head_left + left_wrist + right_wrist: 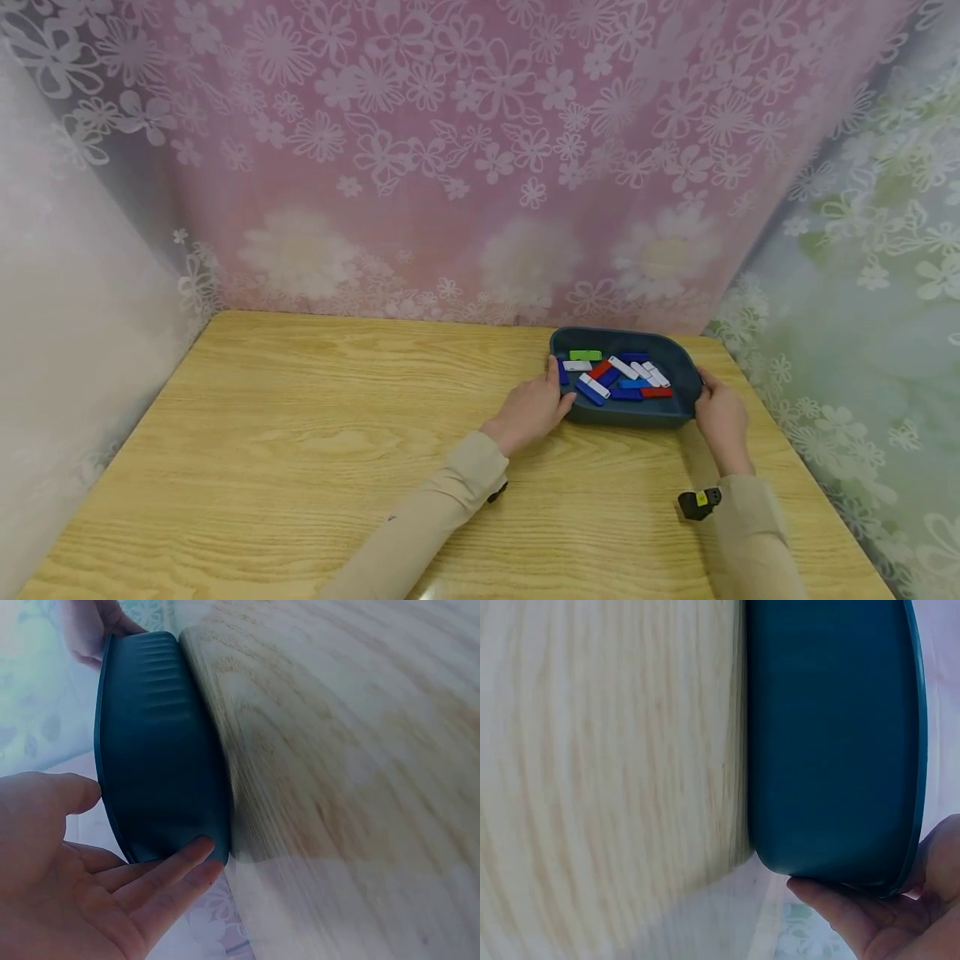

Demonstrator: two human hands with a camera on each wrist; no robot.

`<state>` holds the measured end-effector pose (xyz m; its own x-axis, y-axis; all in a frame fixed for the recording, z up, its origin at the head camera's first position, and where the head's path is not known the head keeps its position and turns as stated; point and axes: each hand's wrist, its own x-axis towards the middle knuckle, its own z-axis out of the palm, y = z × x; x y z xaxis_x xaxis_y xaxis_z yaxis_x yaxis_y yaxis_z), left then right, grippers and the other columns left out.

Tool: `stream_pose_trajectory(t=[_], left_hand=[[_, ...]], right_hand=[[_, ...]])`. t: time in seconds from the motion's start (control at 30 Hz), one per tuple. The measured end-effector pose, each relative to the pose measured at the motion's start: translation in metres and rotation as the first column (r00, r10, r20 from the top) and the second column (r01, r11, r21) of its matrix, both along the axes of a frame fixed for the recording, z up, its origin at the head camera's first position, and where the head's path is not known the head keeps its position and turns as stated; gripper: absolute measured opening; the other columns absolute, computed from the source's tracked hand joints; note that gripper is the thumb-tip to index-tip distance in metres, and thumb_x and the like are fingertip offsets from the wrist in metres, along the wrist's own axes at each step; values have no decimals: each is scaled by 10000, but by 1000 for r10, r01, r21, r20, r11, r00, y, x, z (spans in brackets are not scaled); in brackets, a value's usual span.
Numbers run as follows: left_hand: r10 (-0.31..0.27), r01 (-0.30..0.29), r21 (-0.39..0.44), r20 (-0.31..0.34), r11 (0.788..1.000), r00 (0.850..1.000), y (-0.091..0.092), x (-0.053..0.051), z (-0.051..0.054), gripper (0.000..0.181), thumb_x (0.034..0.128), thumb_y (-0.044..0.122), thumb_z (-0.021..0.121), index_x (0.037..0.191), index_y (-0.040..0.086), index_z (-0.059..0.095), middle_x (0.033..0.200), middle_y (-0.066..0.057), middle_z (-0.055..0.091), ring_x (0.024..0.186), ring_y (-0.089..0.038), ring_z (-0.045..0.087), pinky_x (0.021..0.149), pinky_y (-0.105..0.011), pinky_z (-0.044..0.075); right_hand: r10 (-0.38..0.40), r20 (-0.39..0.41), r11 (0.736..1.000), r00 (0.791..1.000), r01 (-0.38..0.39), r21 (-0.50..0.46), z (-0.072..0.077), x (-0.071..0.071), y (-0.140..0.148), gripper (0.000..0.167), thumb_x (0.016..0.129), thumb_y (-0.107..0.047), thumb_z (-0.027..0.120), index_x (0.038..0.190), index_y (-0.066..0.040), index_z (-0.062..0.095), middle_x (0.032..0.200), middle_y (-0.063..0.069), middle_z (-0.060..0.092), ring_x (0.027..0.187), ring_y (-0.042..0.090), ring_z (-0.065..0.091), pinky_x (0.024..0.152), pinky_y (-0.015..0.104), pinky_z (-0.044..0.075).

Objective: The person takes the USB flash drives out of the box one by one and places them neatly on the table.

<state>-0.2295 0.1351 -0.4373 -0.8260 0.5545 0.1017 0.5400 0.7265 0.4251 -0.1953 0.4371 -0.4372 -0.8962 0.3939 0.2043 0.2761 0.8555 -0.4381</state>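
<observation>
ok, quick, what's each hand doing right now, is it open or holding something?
Left hand: holding the tray at its left end.
Right hand: holding the tray's right end.

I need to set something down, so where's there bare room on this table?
Widest: table left of the left sleeve, up to the pink curtain. Smaller: between that and the right sleeve. Crowded: back right, where the left hand and right hand hold a blue tray of small sticks.
</observation>
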Motion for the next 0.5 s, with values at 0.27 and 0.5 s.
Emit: stream_pose_trajectory(t=[0.27,0.5], left_hand=[[26,-26,2,-2,1000,1000,-7,0,1,701,1068,362,509,1552,-85,269,1200,-156,691,867,-224,715,681,-304,569],[39,-39,18,6,999,999,-11,1,1,693,1074,348,499,1545,-103,265,837,-94,647,661,-174,655,517,-264,481]], right_hand=[[10,2,999,1000,-10,-41,1,1,-9,463,1009,-39,331,1418,62,523,944,411,615,587,348,477,534,374,332],[12,29,999,999,-11,-38,2,0,-15,457,1029,-62,323,1429,59,509,1118,434,591,651,381,518,557,401,362]])
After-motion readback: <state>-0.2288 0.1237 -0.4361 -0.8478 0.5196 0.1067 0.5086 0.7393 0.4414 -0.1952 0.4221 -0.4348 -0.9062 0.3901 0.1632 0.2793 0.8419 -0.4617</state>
